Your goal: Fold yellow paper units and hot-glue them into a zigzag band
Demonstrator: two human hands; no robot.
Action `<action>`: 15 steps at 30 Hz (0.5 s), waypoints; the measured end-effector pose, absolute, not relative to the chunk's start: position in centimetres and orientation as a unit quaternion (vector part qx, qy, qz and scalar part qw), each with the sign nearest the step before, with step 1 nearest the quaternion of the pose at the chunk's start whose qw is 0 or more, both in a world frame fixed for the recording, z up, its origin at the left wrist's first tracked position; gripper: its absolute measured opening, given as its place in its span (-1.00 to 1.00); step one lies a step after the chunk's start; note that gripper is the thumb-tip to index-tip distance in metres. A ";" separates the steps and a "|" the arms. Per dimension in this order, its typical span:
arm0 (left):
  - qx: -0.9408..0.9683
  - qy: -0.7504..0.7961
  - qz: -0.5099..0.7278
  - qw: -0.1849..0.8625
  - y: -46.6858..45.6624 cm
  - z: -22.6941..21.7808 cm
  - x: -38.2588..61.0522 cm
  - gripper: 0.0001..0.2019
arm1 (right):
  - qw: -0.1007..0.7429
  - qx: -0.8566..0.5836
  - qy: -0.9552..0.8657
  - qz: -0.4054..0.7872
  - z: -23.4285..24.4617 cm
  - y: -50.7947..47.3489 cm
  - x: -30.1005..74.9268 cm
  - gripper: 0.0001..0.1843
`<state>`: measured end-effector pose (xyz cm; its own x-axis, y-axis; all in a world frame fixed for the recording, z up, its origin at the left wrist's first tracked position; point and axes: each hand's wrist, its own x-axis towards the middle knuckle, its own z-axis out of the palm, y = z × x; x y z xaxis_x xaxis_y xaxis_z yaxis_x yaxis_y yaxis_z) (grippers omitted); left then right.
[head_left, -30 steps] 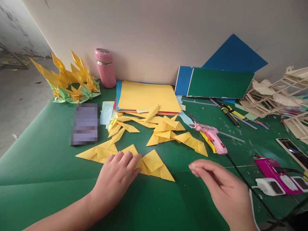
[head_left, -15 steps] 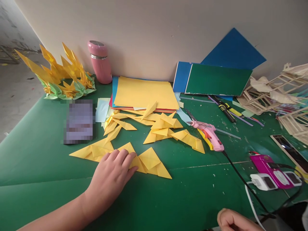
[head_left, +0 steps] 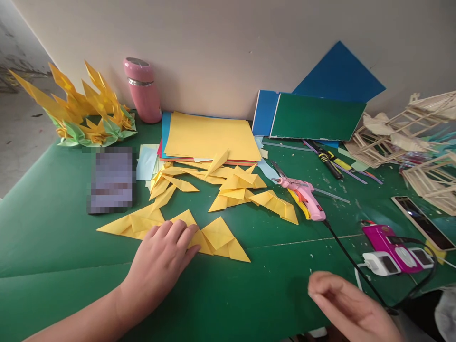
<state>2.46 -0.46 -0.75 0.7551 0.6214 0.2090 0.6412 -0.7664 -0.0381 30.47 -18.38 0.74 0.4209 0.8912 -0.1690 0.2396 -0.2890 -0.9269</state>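
Note:
My left hand rests on the table with curled fingers pressed around a piece of folded yellow paper, whose lower edge they cover. Right beside those fingers lies a wide folded yellow paper piece with pointed ends, and another folded piece reaches out to the left. At the lower right, my right hand is raised near the table's front edge, thumb and fingertips brought together; I see nothing between them. More folded yellow pieces lie heaped behind the left hand.
A pink glue gun with a black cord lies to the right, near a magenta power strip and a phone. Behind are stacked coloured paper, a pink flask, a paper crown and wooden stick models.
My right hand has risen further into view from the lower right edge, moving up and left. My left hand stays on the folded paper. The whole view has shifted slightly.

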 end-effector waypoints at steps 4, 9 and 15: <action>-0.935 -0.337 -0.091 0.066 -0.7 -0.9 2.5 -0.75 | 0.535 -0.700 -0.302 0.366 -0.3 -15.5 28.5 -0.75; -0.938 -0.322 -0.104 0.067 -0.9 -1.0 2.6 -0.70 | 0.551 -0.641 -0.363 0.393 -0.2 -12.2 26.4 -0.79; -0.938 -0.328 -0.095 0.061 -0.9 -0.8 2.6 -0.72 | 0.525 -0.632 -0.445 0.355 1.1 -11.8 26.2 -0.55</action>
<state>2.59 -0.89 -0.82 0.7672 0.6031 0.2186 0.6263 -0.7778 -0.0522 26.20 -11.77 1.11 0.3517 0.9359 0.0191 0.1907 -0.0517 -0.9803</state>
